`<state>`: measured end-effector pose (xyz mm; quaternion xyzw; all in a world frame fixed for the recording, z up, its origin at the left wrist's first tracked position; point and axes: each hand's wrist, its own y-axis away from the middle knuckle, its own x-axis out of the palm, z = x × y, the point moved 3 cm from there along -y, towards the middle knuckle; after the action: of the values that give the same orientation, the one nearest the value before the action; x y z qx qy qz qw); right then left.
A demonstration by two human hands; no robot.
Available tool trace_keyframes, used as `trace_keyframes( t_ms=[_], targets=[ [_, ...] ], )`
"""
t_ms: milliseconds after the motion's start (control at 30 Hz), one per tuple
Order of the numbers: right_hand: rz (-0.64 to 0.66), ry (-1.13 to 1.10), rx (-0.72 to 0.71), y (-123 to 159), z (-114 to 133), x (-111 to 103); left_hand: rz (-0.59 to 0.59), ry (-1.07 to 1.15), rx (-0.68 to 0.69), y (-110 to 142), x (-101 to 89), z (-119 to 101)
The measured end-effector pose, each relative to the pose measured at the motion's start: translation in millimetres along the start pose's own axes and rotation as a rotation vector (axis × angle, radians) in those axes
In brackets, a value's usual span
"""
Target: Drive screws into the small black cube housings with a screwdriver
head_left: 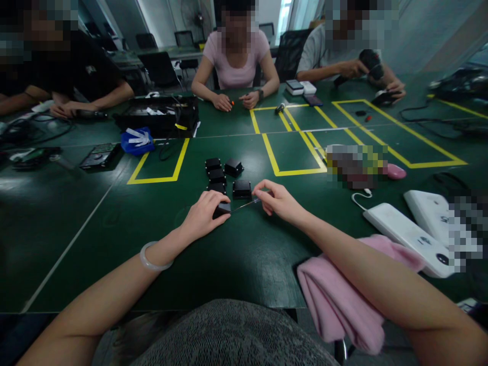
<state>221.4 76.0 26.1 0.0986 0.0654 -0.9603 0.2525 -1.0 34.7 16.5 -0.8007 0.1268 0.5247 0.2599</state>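
Note:
My left hand (204, 213) is closed around a small black box (222, 209) resting on the green table. Pinched in my right hand (280, 199) is a screwdriver (256, 201) with a thin metal shaft. It slants down to the left, and its tip meets or nearly meets the right side of the held box; exact contact is too small to tell. Just beyond my hands sit several similar black boxes: one (242, 189) close to the screwdriver, another (234, 166) turned at an angle, and a column (217, 176) of them partly hidden by my left hand.
A pink cloth (339, 295) hangs over the front edge under my right forearm. White devices (404, 234) lie at right, with a pink mouse (394, 171) beyond. A blue bag (137, 142) and black crate (158, 114) stand far left. Co-workers sit opposite, one holding a power drill (371, 64).

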Motion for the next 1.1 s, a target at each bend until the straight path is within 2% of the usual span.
trace_keyframes(
  t_ms=[633, 1100],
  targets=[
    [-0.009, -0.025, -0.005, 0.4, 0.6, -0.2, 0.031, 0.020, -0.018, 0.7, -0.3, 0.3],
    [-0.017, 0.060, -0.014, 0.6, 1.1, 0.4, 0.003, -0.001, 0.013, 0.5, 0.1, -0.1]
  ],
)
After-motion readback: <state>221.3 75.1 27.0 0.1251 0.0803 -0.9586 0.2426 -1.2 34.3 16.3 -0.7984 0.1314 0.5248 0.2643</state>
